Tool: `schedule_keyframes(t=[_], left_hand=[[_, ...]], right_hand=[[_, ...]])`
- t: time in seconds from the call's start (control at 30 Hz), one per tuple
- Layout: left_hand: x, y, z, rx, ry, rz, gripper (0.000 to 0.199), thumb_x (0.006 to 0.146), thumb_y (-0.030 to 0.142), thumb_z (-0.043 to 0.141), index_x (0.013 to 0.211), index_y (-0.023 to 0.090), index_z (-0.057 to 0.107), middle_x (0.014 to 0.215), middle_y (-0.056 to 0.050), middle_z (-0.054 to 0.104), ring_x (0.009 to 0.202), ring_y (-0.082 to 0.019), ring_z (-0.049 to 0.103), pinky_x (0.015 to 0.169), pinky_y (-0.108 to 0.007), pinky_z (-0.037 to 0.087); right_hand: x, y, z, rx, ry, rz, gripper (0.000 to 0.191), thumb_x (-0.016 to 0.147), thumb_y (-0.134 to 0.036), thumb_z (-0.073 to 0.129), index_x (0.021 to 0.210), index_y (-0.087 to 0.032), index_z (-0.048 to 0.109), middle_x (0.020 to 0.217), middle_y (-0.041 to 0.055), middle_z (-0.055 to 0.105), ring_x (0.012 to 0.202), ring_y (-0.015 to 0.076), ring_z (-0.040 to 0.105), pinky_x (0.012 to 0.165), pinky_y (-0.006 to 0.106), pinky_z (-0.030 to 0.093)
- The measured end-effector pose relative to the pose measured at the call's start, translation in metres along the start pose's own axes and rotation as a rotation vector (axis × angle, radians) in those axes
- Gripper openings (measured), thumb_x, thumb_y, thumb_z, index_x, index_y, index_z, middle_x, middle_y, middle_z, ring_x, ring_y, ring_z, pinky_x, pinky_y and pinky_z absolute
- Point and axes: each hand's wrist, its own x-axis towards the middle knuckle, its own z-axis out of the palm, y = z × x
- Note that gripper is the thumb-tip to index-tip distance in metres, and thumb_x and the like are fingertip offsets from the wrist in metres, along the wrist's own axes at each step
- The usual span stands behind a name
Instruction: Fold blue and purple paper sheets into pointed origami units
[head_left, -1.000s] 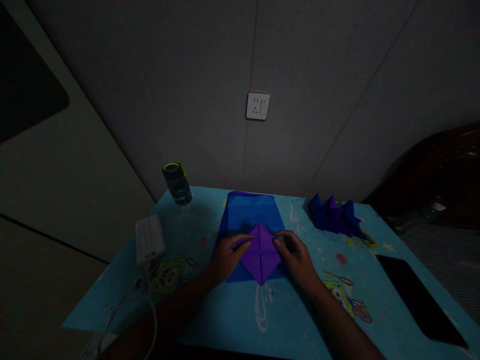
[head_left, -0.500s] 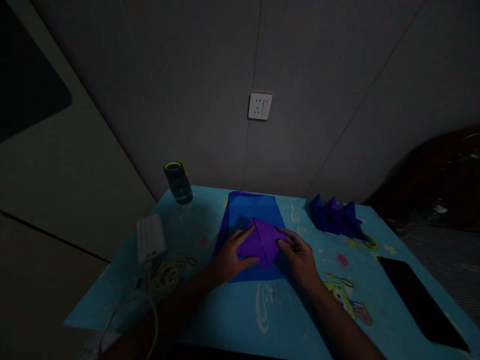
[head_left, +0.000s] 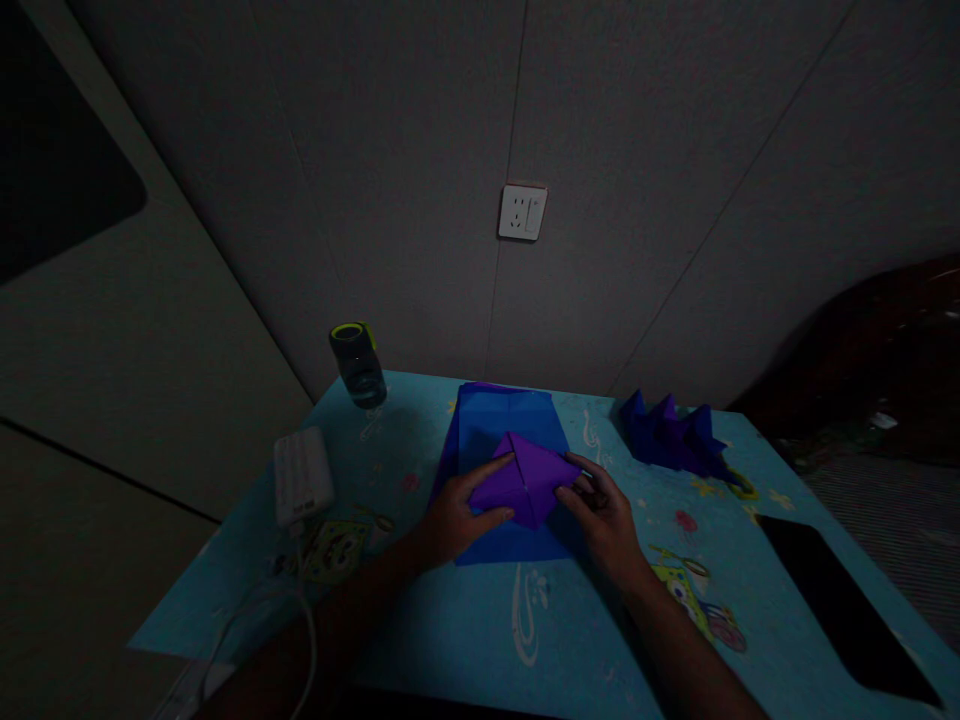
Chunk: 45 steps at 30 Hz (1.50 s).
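A purple folded paper (head_left: 531, 482), diamond-like with a crease line down its middle, is held between my two hands. My left hand (head_left: 459, 515) grips its left corner, the index finger lying over the top and the thumb along the lower edge. On the right corner, my right hand (head_left: 602, 515) pinches the paper between thumb and fingers. Beneath it lie blue paper sheets (head_left: 487, 420), stacked with purple edges showing at the left. Whether the folded paper touches the stack cannot be made out.
Folded blue and purple paper shapes (head_left: 671, 435) stand at the back right. A dark phone-like slab (head_left: 840, 600) lies at the right edge. To the left are a water bottle (head_left: 358, 365) and a white power bank (head_left: 302, 477) with a cable. A wall socket (head_left: 523, 212) is behind.
The folded paper has widened slightly between my hands, its right corner reaching further right and its lower tip a little higher. My left hand has shifted slightly left.
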Motion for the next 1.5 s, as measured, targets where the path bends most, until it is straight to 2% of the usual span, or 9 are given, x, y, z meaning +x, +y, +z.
schedule_keyframes(t=[0.27, 0.47, 0.6, 0.8, 0.97, 1.1, 1.23, 1.37, 1.5], left_hand=[[-0.002, 0.009, -0.005, -0.038, -0.038, -0.046, 0.061, 0.074, 0.027, 0.074, 0.132, 0.021, 0.055, 0.109, -0.007, 0.07, 0.081, -0.018, 0.067, 0.073, -0.029, 0.056], [0.001, 0.008, -0.002, -0.13, 0.1, -0.026, 0.073, 0.07, 0.024, 0.075, 0.137, 0.022, 0.047, 0.112, -0.006, 0.066, 0.083, -0.017, 0.067, 0.072, -0.026, 0.055], [0.005, 0.008, 0.003, -0.206, 0.198, -0.043, 0.076, 0.071, 0.026, 0.074, 0.139, 0.019, 0.042, 0.091, -0.002, 0.07, 0.077, -0.016, 0.068, 0.073, -0.028, 0.056], [0.005, -0.002, 0.002, 0.152, 0.355, 0.086, 0.032, 0.071, 0.029, 0.076, 0.1, 0.018, 0.068, 0.088, -0.004, 0.073, 0.083, -0.02, 0.068, 0.078, -0.031, 0.054], [0.008, -0.006, -0.004, 0.305, 0.433, 0.172, 0.022, 0.068, 0.032, 0.078, 0.063, 0.018, 0.063, 0.069, 0.0, 0.06, 0.068, -0.015, 0.058, 0.069, -0.027, 0.05], [0.011, -0.011, 0.001, 0.024, 0.318, 0.11, 0.022, 0.083, 0.037, 0.063, 0.092, 0.018, 0.066, 0.088, -0.003, 0.066, 0.088, -0.019, 0.063, 0.082, -0.029, 0.051], [0.013, -0.015, 0.008, -0.219, 0.306, 0.046, 0.042, 0.087, 0.037, 0.06, 0.124, 0.019, 0.051, 0.107, -0.006, 0.068, 0.104, -0.02, 0.063, 0.092, -0.033, 0.049], [0.015, -0.012, 0.008, -0.318, 0.296, 0.028, 0.066, 0.081, 0.029, 0.066, 0.138, 0.022, 0.033, 0.096, -0.003, 0.068, 0.094, -0.019, 0.066, 0.083, -0.032, 0.052], [0.012, -0.008, 0.005, -0.264, 0.27, 0.043, 0.063, 0.083, 0.028, 0.064, 0.137, 0.023, 0.033, 0.08, 0.002, 0.064, 0.078, -0.014, 0.065, 0.073, -0.027, 0.05]], right_hand=[[0.004, -0.007, -0.015, -0.313, -0.186, -0.079, 0.058, 0.076, -0.037, 0.076, 0.13, -0.028, 0.059, 0.126, 0.0067, 0.064, 0.116, 0.0283, 0.057, 0.1, 0.045, 0.044], [0.005, -0.007, -0.015, -0.465, -0.143, -0.192, 0.043, 0.078, -0.039, 0.075, 0.118, -0.026, 0.068, 0.111, 0.0065, 0.07, 0.1, 0.0255, 0.063, 0.091, 0.04, 0.048], [0.006, -0.004, -0.014, -0.547, -0.178, -0.236, 0.029, 0.082, -0.041, 0.071, 0.106, -0.025, 0.072, 0.097, 0.0065, 0.071, 0.089, 0.0245, 0.064, 0.081, 0.037, 0.049], [0.005, -0.008, -0.012, -0.554, -0.236, -0.336, 0.015, 0.089, -0.036, 0.062, 0.086, -0.023, 0.07, 0.082, 0.0056, 0.064, 0.082, 0.0229, 0.059, 0.076, 0.035, 0.045], [0.002, -0.01, -0.006, -0.41, -0.25, -0.18, 0.026, 0.089, -0.042, 0.059, 0.076, -0.021, 0.065, 0.076, 0.0024, 0.06, 0.074, 0.0191, 0.056, 0.07, 0.03, 0.043], [-0.002, -0.006, 0.007, -0.258, -0.207, -0.019, 0.036, 0.084, -0.052, 0.062, 0.069, -0.019, 0.06, 0.065, -0.0016, 0.053, 0.063, 0.0153, 0.049, 0.059, 0.026, 0.038], [-0.007, 0.0, 0.022, -0.219, -0.079, -0.016, 0.038, 0.083, -0.054, 0.063, 0.067, -0.019, 0.057, 0.062, -0.0029, 0.048, 0.059, 0.0133, 0.043, 0.056, 0.024, 0.034], [-0.009, 0.0, 0.025, -0.254, -0.052, -0.021, 0.039, 0.083, -0.055, 0.061, 0.07, -0.019, 0.06, 0.062, -0.0021, 0.049, 0.059, 0.0137, 0.044, 0.054, 0.024, 0.034], [-0.005, 0.0, 0.018, -0.251, -0.17, 0.02, 0.05, 0.087, -0.063, 0.051, 0.068, -0.018, 0.064, 0.063, 0.0004, 0.056, 0.061, 0.0156, 0.05, 0.058, 0.026, 0.039]])
